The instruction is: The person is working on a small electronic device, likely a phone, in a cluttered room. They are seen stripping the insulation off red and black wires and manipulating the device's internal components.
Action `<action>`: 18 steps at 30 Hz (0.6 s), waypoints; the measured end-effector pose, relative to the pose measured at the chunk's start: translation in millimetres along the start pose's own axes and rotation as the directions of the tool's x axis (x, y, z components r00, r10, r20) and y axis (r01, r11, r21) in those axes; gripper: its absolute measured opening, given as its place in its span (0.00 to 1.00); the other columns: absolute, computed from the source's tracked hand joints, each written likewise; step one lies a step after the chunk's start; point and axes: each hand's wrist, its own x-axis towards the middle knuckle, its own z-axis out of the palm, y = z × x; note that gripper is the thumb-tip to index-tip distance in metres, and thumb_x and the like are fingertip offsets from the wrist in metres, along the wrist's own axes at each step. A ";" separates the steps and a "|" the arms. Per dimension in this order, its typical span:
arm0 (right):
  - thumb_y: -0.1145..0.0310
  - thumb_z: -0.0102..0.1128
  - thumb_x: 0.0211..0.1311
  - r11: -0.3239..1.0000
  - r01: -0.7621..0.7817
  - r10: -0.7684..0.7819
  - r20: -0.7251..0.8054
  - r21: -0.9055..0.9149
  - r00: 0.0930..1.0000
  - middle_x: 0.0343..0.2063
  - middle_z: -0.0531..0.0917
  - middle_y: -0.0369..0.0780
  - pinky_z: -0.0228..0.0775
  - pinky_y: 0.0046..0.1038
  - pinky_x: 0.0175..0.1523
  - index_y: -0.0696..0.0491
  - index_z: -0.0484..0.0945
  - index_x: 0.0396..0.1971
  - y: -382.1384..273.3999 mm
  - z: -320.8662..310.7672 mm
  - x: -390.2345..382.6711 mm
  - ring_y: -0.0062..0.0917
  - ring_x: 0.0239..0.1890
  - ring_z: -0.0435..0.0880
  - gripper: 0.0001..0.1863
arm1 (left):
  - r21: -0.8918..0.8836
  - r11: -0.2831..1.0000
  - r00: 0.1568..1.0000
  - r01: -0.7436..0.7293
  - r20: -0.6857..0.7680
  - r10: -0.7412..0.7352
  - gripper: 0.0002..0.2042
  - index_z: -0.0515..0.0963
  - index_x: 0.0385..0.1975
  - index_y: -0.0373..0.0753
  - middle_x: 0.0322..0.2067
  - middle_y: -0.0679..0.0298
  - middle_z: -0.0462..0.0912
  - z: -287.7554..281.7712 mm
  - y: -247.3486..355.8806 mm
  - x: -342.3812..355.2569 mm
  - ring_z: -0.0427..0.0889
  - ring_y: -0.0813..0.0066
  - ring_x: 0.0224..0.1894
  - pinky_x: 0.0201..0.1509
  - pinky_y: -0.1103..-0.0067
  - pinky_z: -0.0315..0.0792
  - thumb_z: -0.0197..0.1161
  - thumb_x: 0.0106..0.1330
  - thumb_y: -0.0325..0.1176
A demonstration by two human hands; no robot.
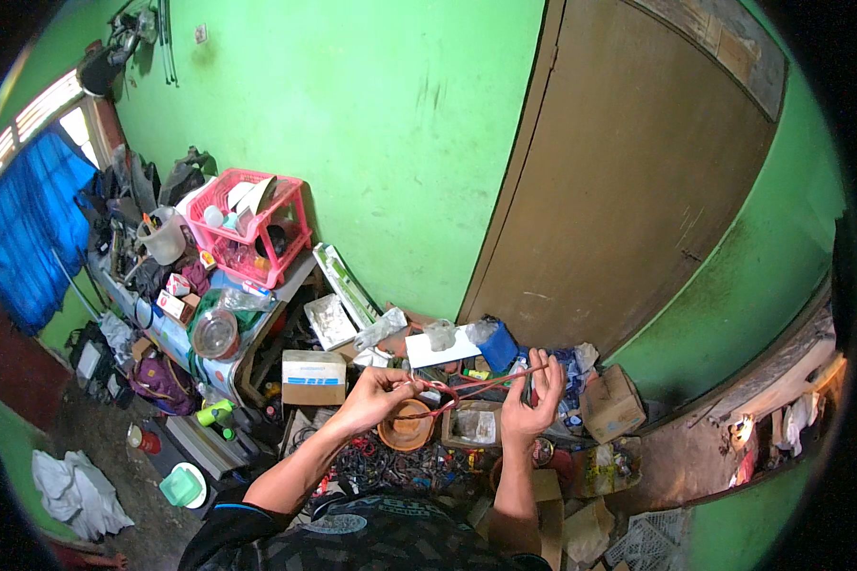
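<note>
Reddish cord (pixel 490 382) runs above the clutter (pixel 390 468) from my left hand (pixel 381 398), pinching its loop, to my right hand (pixel 529 404), fingers raised, grip unclear to me. I judge it's being straightened; next calls for gentle pulling.

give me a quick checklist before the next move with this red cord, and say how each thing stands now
1. Left hand has hold of the red cord: ok, its fingers are closed on it.
2. Right hand grips the cord firmly: cannot tell; the cord crosses it by the thumb, fingers raised.
3. Cord free of loops: not ok, a loop hangs beside the left hand.
4. Cord clear of the orange bowl: cannot tell; the loop overlaps it in this view, but contact is unclear.
5. Area below uncluttered: not ok, tangled wires lie in a heap near the bowl.
</note>
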 end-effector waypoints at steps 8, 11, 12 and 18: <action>0.61 0.55 0.65 0.165 -0.546 0.786 0.225 0.822 0.576 0.16 0.71 0.32 0.74 0.25 0.26 0.52 0.71 0.39 -4.7 7.1 10.2 0.18 0.16 0.67 0.10 | -0.405 0.913 0.980 -0.045 0.161 0.119 0.07 0.73 0.20 0.28 0.17 0.66 0.72 -10.4 -42.0 18.0 0.68 0.84 0.20 0.22 0.87 0.60 0.50 0.52 0.26; 0.59 0.54 0.66 0.001 -0.540 0.878 0.258 0.841 0.403 0.16 0.70 0.30 0.71 0.24 0.23 0.48 0.72 0.38 -2.5 16.1 12.5 0.16 0.15 0.67 0.09 | -0.438 0.897 0.982 -0.058 0.136 0.129 0.07 0.78 0.21 0.30 0.18 0.69 0.76 -10.0 -44.1 22.1 0.67 0.88 0.19 0.21 0.88 0.56 0.58 0.56 0.28; 0.58 0.53 0.66 -0.063 -0.534 0.844 0.330 0.843 0.423 0.16 0.70 0.30 0.67 0.24 0.18 0.48 0.73 0.38 -0.1 17.3 11.4 0.15 0.12 0.64 0.10 | -0.264 0.962 0.987 -0.073 0.121 0.108 0.08 0.80 0.22 0.31 0.18 0.70 0.76 -6.3 -31.8 17.3 0.67 0.89 0.19 0.21 0.88 0.56 0.61 0.56 0.29; 0.75 0.62 0.57 0.777 -0.373 0.459 -0.049 0.507 0.887 0.16 0.71 0.31 0.52 0.17 0.16 0.54 0.72 0.33 30.1 -14.2 18.6 0.12 0.13 0.64 0.08 | 0.058 0.998 0.999 0.018 0.045 -0.021 0.08 0.85 0.31 0.36 0.22 0.70 0.83 -18.7 -5.8 10.5 0.71 0.91 0.24 0.28 0.86 0.66 0.69 0.56 0.33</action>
